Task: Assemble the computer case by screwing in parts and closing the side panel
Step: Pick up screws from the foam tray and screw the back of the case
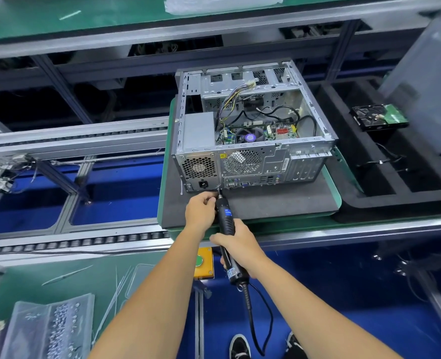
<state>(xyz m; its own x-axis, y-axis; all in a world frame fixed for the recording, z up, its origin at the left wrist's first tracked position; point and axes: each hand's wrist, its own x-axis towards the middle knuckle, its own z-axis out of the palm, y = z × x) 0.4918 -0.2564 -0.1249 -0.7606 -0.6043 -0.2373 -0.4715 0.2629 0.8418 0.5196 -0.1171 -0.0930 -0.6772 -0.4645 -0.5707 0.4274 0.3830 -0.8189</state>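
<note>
The open computer case point(250, 130) lies on a dark mat point(279, 200) at centre frame. The right hand point(240, 246) grips an electric screwdriver point(226, 229); the left hand point(200, 212) pinches its tip against the case's rear lower edge.

We are on a factory assembly line: a roller conveyor point(72, 243), aluminium framing point(64, 177), green anti-static mats point(59, 278) and a screw tray point(56, 330) surround us.

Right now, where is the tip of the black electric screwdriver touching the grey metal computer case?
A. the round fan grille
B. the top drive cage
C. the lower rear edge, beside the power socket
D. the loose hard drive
C: the black electric screwdriver, gripped by both hands, meets the grey metal computer case at its lower rear edge, beside the power socket.
</note>
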